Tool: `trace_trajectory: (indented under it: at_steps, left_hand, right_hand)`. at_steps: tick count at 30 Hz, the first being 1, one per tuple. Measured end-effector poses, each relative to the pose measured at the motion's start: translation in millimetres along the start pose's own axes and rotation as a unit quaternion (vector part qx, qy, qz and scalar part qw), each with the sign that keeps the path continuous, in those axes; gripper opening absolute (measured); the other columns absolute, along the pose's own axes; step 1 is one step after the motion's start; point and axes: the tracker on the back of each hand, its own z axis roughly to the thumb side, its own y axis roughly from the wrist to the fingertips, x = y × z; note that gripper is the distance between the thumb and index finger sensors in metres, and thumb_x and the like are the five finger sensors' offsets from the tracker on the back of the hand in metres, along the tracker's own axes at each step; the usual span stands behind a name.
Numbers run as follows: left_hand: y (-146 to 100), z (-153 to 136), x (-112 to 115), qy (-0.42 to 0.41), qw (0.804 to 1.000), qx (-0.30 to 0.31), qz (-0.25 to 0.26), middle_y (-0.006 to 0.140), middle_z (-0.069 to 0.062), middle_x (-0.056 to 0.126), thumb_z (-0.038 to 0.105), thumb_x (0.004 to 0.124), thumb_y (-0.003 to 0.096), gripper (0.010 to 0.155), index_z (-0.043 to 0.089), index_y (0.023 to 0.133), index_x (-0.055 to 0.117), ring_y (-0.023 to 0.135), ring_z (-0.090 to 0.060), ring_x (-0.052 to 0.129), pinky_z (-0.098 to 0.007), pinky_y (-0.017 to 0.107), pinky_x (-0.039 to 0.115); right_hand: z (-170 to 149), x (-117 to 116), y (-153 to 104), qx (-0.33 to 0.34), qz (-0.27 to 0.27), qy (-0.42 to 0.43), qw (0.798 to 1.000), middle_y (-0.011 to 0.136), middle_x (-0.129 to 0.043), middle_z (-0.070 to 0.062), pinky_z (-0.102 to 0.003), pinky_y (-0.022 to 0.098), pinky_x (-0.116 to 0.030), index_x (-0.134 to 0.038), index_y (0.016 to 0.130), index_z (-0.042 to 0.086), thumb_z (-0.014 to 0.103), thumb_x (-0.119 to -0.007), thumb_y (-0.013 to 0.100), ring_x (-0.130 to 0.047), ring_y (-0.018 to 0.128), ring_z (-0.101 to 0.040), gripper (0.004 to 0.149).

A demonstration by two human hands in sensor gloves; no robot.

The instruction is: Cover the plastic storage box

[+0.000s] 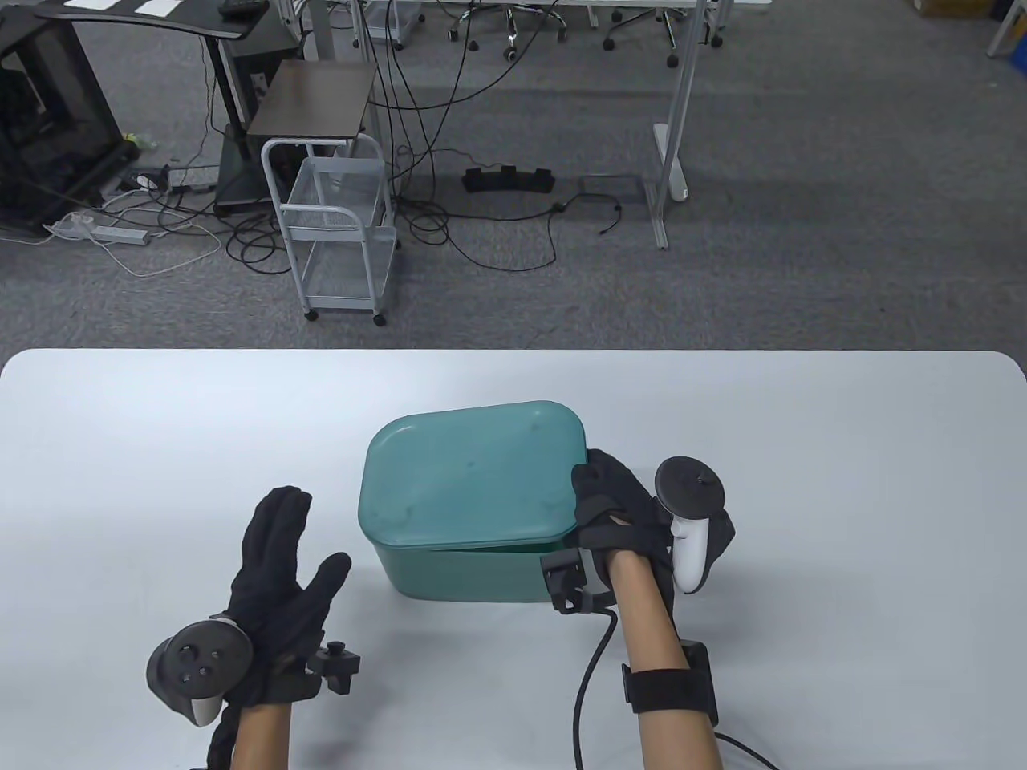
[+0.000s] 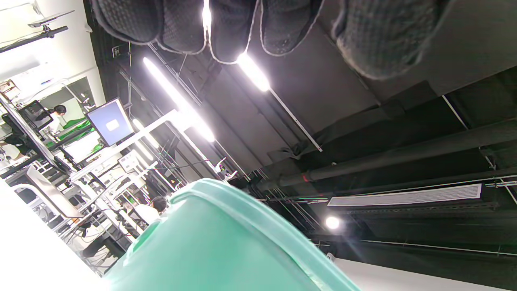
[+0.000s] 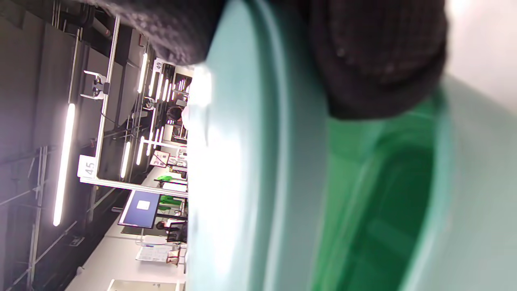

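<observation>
table view: right hand (image 1: 618, 501) grips lid (image 1: 473, 473) on box (image 1: 465, 573); left hand (image 1: 277, 561) spread wide.

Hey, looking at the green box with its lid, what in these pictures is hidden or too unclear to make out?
- Inside of the box: table view, the lid covers it; right wrist view shows only a blurred green gap.
- Right hand fingertips: hidden at the lid's edge in the table view, blurred in the right wrist view.
- Box's far side: table view, hidden by the lid.
- Left hand palm: faces away.
</observation>
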Motion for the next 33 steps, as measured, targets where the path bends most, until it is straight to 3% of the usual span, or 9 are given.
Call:
trace_trajectory:
  at_steps: [6,9,11,14,16,21,27,30,33]
  left_hand:
    - [0,-1,0,-0.003,1.000,-0.005,-0.001,0.125,0.002,0.053,0.065,0.078,0.0459,0.076,0.043,0.114,0.052,0.118,-0.036,0.053,-0.054,0.084,0.055]
    - [0,-1,1,-0.002,1.000,-0.007,-0.001,0.125,0.002,0.052,0.065,0.077,0.0459,0.077,0.043,0.114,0.051,0.119,-0.036,0.052,-0.054,0.084,0.055]
    - [0,-2,0,-0.001,1.000,-0.010,-0.001,0.125,0.002,0.053,0.065,0.077,0.0460,0.077,0.042,0.115,0.051,0.118,-0.036,0.052,-0.055,0.084,0.054]
    - [-1,-3,1,0.000,1.000,-0.015,-0.003,0.125,0.001,0.053,0.065,0.077,0.0461,0.077,0.042,0.115,0.051,0.118,-0.036,0.052,-0.055,0.084,0.054]
    - [-1,-3,2,0.007,1.000,-0.013,-0.007,0.125,0.001,0.053,0.065,0.077,0.0463,0.077,0.042,0.115,0.051,0.118,-0.037,0.052,-0.055,0.084,0.054]
    - [-2,4,8,0.047,0.999,0.007,-0.013,0.125,0.000,0.054,0.065,0.076,0.0480,0.076,0.041,0.115,0.051,0.118,-0.036,0.053,-0.055,0.084,0.054]
    - [-3,34,23,0.118,0.990,0.073,-0.024,0.126,-0.001,0.052,0.065,0.072,0.0513,0.073,0.040,0.116,0.051,0.117,-0.037,0.055,-0.056,0.083,0.054]
    - [2,59,26,0.130,0.984,0.118,-0.017,0.126,-0.001,0.052,0.065,0.071,0.0522,0.072,0.040,0.117,0.050,0.117,-0.036,0.055,-0.055,0.084,0.054]
    - [16,76,33,0.142,0.982,0.124,-0.018,0.127,-0.001,0.050,0.065,0.070,0.0534,0.072,0.041,0.117,0.049,0.118,-0.037,0.052,-0.056,0.084,0.051]
  right_hand:
    - [10,2,-6,0.015,-0.017,-0.031,0.999,0.070,-0.094,-0.012,-0.035,0.019,-0.090,-0.063,0.102,0.001,0.030,-0.072,0.051,-0.102,0.033,-0.021,0.059]
    - [26,6,-14,0.058,-0.038,-0.102,0.992,0.078,-0.092,-0.021,-0.039,0.022,-0.089,-0.061,0.104,0.000,0.041,-0.074,0.053,-0.102,0.036,-0.026,0.067]
    - [39,9,-21,0.070,-0.060,-0.183,0.979,0.084,-0.088,-0.027,-0.043,0.025,-0.089,-0.061,0.105,0.002,0.047,-0.072,0.054,-0.101,0.042,-0.032,0.069]
    - [57,12,-35,0.080,-0.084,-0.322,0.940,0.095,-0.080,-0.030,-0.052,0.037,-0.084,-0.059,0.108,0.005,0.053,-0.071,0.054,-0.096,0.057,-0.042,0.073]
    - [61,12,-41,0.102,-0.099,-0.359,0.922,0.100,-0.076,-0.030,-0.056,0.043,-0.081,-0.059,0.109,0.007,0.055,-0.070,0.053,-0.092,0.066,-0.047,0.074]
    - [57,8,-52,0.172,-0.103,-0.408,0.891,0.113,-0.058,-0.029,-0.062,0.061,-0.066,-0.053,0.113,0.011,0.056,-0.071,0.052,-0.067,0.094,-0.057,0.077]
    - [42,-8,-61,0.271,-0.105,-0.443,0.848,0.120,-0.045,-0.024,-0.062,0.071,-0.051,-0.051,0.113,0.013,0.056,-0.069,0.053,-0.042,0.107,-0.054,0.075]
    - [39,-17,-61,0.303,-0.090,-0.433,0.844,0.121,-0.042,-0.022,-0.061,0.074,-0.046,-0.049,0.113,0.014,0.055,-0.069,0.054,-0.035,0.109,-0.051,0.075]
    - [42,-28,-60,0.311,-0.083,-0.433,0.842,0.123,-0.038,-0.020,-0.061,0.075,-0.041,-0.045,0.114,0.016,0.056,-0.069,0.053,-0.029,0.110,-0.049,0.077]
